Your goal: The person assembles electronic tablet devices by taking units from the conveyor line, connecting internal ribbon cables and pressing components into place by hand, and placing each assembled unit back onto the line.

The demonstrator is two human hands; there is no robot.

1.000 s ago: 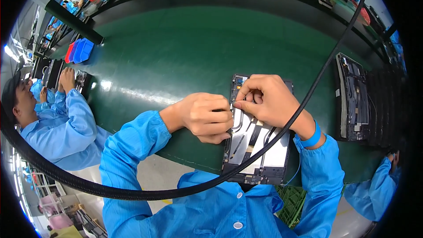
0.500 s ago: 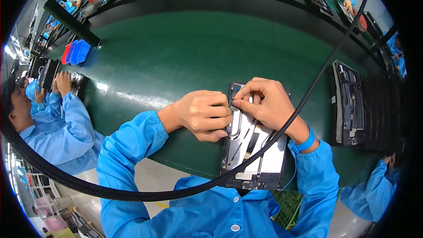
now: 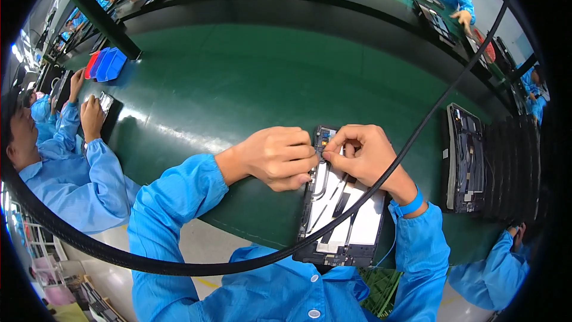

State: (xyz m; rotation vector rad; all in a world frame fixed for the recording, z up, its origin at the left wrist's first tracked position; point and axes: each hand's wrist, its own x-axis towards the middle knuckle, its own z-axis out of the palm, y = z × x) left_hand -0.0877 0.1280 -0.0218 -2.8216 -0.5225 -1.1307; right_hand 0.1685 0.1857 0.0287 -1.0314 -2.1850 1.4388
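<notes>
An opened flat device, dark-framed with white and silver insides and thin black cables across it, lies on the green mat right in front of me. My left hand rests curled against its upper left edge, fingers pressed at the frame. My right hand sits over the upper part of the device, thumb and forefinger pinched together near the top corner; whatever they pinch is too small to make out. Both hands meet at that corner.
A thick black cable hangs across the view over my right wrist. Another opened device lies to the right. A person in blue works at my left. Coloured trays stand far left.
Both hands stay at the device's top corner; the right fingers have closed tighter. The view has shifted slightly, the device now sitting lower and more centred.
</notes>
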